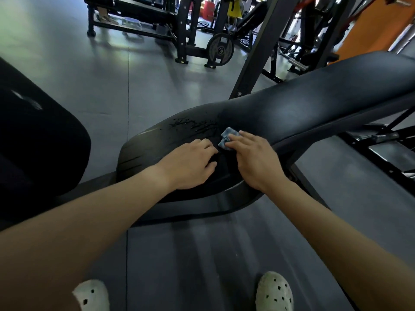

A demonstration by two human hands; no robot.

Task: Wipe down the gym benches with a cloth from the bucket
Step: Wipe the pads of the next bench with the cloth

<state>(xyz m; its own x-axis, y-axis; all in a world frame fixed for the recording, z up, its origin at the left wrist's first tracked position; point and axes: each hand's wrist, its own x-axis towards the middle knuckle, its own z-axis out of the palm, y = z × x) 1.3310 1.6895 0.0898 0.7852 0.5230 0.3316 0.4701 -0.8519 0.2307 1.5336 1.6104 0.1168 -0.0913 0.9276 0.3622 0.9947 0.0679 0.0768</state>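
Note:
A long black padded bench (314, 104) runs from the middle of the view up to the right. Wet streaks (195, 126) show on its near seat pad. A small blue-grey cloth (226, 136) lies on the pad just past the streaks. My right hand (253, 158) presses down on the cloth with fingers laid over it. My left hand (190, 162) rests flat on the seat pad beside it, fingers slightly bent, holding nothing. No bucket is in view.
Another black pad (33, 142) bulges in at the left. A black rack upright (258, 48) rises behind the bench. A weight plate (220, 50) and more racks stand at the back. Grey rubber floor (112, 75) spreads around; my white clogs (274, 292) are at the bottom.

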